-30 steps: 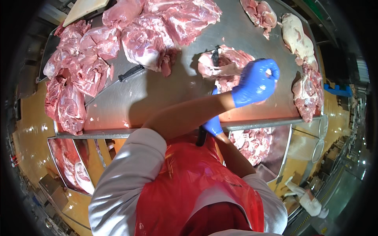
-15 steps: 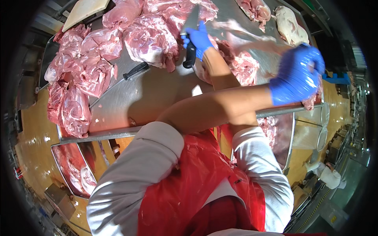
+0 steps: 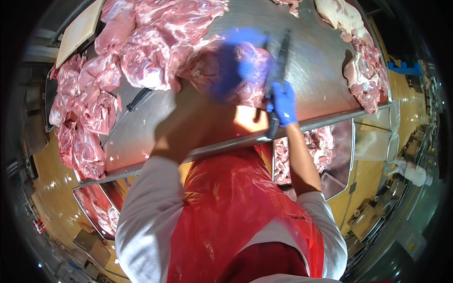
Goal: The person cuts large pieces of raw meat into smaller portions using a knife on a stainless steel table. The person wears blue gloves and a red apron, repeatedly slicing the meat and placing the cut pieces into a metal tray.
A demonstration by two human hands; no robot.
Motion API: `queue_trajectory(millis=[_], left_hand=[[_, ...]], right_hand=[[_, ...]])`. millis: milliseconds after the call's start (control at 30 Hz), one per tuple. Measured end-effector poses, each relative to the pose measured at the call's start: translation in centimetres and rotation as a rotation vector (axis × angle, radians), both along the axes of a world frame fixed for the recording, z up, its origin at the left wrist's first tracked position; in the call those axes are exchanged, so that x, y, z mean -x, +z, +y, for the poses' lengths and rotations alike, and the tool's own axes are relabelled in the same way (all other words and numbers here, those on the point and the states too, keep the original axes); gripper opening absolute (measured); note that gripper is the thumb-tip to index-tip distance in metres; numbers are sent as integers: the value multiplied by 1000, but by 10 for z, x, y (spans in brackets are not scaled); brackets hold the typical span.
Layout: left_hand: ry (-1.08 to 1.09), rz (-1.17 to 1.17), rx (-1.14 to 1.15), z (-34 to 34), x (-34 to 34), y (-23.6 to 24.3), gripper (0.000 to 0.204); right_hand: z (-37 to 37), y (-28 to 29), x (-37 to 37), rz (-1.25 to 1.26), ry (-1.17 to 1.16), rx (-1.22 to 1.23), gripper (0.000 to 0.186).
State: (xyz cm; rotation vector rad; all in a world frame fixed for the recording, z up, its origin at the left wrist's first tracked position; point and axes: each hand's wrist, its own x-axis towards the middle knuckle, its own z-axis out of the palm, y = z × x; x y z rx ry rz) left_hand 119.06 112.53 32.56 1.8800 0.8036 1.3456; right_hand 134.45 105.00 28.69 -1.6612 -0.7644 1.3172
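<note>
My right hand (image 3: pixel 284 104), in a blue glove, is closed round the black handle of a knife (image 3: pixel 282 56). Its blade points away from me, just right of a piece of raw meat (image 3: pixel 257 70). Over that meat, my left hand (image 3: pixel 229 66), also gloved in blue, is smeared by motion. Its fingers cannot be made out, nor whether it grips the meat. Part of the piece is hidden behind the hand.
Raw meat cuts (image 3: pixel 99 89) are heaped on the left of the metal table (image 3: pixel 311 80). A black-handled thin rod, like a sharpening steel (image 3: pixel 138 99), lies beside them. More meat (image 3: pixel 365 78) rests at the right edge. A meat tub (image 3: pixel 339 141) stands below the front edge.
My arms were crossed and are now uncrossed. My left hand has swung from the right to the middle; my right hand has brought the knife rightward and nearer. The view has shifted too.
</note>
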Motion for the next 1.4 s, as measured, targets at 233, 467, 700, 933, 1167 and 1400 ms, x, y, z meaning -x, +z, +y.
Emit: queue_trajectory(millis=[233, 467, 700, 933, 1167, 1400], left_hand=[[676, 141, 269, 70, 187, -96, 32], [404, 1096, -44, 58, 7, -46, 37], [462, 933, -220, 41, 68, -63, 49], [427, 580, -181, 62, 113, -74, 45], [566, 659, 322, 51, 135, -64, 55], [355, 862, 297, 34, 111, -71, 74]], right_hand=[[78, -82, -81, 2, -163, -100, 23], [91, -88, -44, -131, -188, -124, 29], [96, -90, -40, -167, -151, -143, 33], [97, -87, -25, -219, -106, -154, 37], [91, -106, -26, -269, -201, -238, 32], [156, -100, -90, -784, 50, -187, 45]])
